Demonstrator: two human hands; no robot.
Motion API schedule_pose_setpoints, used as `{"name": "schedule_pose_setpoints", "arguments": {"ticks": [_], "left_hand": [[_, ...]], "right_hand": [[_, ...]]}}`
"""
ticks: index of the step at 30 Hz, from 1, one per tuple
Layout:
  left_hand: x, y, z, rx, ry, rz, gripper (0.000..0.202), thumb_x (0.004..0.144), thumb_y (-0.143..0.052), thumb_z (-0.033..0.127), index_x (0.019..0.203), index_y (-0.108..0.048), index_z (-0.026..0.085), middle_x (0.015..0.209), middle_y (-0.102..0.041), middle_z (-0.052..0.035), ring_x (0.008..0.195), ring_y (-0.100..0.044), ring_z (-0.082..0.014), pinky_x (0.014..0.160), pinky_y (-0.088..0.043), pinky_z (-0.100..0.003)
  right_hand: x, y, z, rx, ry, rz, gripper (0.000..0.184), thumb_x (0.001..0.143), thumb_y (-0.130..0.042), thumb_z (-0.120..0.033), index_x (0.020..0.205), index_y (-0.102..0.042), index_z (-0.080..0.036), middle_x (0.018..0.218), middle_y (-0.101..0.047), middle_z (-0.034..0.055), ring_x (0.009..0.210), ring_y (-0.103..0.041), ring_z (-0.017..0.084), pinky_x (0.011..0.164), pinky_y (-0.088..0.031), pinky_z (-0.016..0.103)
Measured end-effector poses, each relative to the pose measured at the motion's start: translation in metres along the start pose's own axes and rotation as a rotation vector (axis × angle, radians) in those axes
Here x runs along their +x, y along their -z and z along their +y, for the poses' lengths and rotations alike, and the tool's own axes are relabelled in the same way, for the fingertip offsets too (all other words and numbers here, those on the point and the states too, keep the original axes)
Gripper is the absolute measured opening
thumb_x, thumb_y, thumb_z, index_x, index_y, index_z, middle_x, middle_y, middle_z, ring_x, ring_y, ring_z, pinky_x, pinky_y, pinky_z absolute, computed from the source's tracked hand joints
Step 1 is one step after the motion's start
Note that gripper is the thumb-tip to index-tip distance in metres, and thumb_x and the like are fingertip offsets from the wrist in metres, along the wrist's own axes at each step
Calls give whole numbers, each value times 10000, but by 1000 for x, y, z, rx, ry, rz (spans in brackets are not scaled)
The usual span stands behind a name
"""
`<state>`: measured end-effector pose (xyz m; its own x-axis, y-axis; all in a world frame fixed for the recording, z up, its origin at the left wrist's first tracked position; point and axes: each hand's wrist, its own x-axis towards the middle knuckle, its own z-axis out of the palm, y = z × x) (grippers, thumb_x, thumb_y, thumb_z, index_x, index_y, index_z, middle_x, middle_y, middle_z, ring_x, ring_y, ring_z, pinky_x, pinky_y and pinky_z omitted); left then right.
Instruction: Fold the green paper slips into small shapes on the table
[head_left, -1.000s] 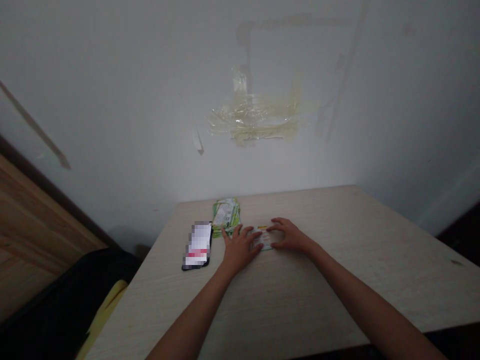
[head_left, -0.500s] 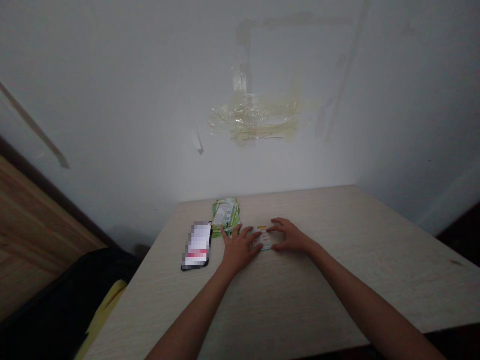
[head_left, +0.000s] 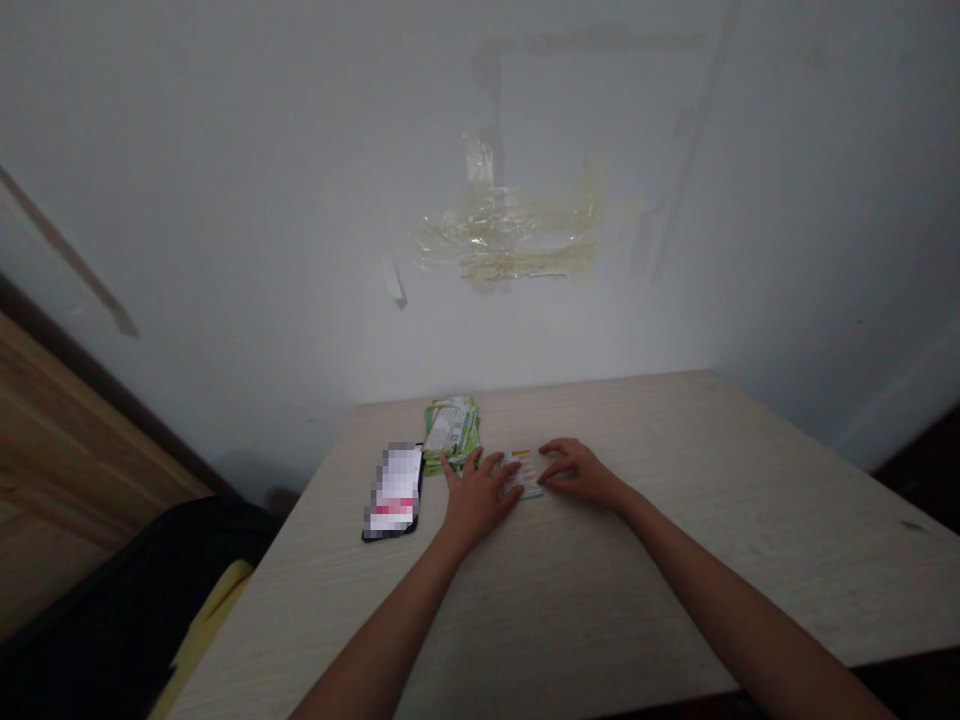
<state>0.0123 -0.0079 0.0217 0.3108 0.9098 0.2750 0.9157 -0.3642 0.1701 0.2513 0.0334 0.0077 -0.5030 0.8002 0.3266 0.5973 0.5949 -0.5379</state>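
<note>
One phone lying face up, screen mostly pixelated. One printed card lying right of phone, its left part hiding under left hand, which is resting open, fingers spread. Right hand sitting farther right of phone, open, fingers loosely curving; can't tell if touching card. One green pile lying beyond phone, rightward, its pieces overlapping too much for counting.

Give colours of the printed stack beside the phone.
The printed stack is mainly green and white, seen best in the head view.
</note>
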Motion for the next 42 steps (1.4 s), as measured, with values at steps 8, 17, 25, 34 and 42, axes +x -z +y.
{"name": "schedule_pose_setpoints", "arguments": {"ticks": [8,17,25,34,42], "left_hand": [[0,-5,-3,16,-12,20,386,873,-476,562,1252,-522,507,1386,-523,49,1353,-303,-343,1018,79,-777],[0,-1,-1,26,-10,7,390,872,-472,568,1250,-535,495,1378,-531,38,1357,-305,-344,1035,70,-764],[1,-6,-4,11,-25,28,380,871,-475,566,1241,-532,503,1377,-533,48,1351,-311,-349,1013,91,-779],[1,-4,-2,27,-21,18,383,873,-477,561,1246,-536,494,1376,-537,45,1353,-316,-339,1025,97,-766],[1,-3,-2,27,-25,22,377,875,-468,564,1240,-535,501,1370,-542,48,1347,-331,-341,1022,63,-779]], "right_hand": [[2,-5,4,-38,0,32,115,792,-699,-323,885,-766,-332,1249,-589,54,1185,-501,252,1048,-355,462],[12,-12,2,-109,-77,125,99,798,-692,-345,852,-771,-319,1204,-611,57,1152,-520,241,1021,-386,430],[19,-13,-1,-188,-160,111,154,846,-629,-378,921,-759,-347,1211,-599,52,1150,-511,235,1002,-394,420],[22,-15,-9,-287,-199,93,226,902,-548,-418,1039,-719,-361,1202,-588,43,1135,-507,219,994,-381,381],[20,-16,-18,-354,-223,95,285,937,-483,-413,1159,-653,-358,1212,-565,49,1134,-486,212,977,-368,362]]}}
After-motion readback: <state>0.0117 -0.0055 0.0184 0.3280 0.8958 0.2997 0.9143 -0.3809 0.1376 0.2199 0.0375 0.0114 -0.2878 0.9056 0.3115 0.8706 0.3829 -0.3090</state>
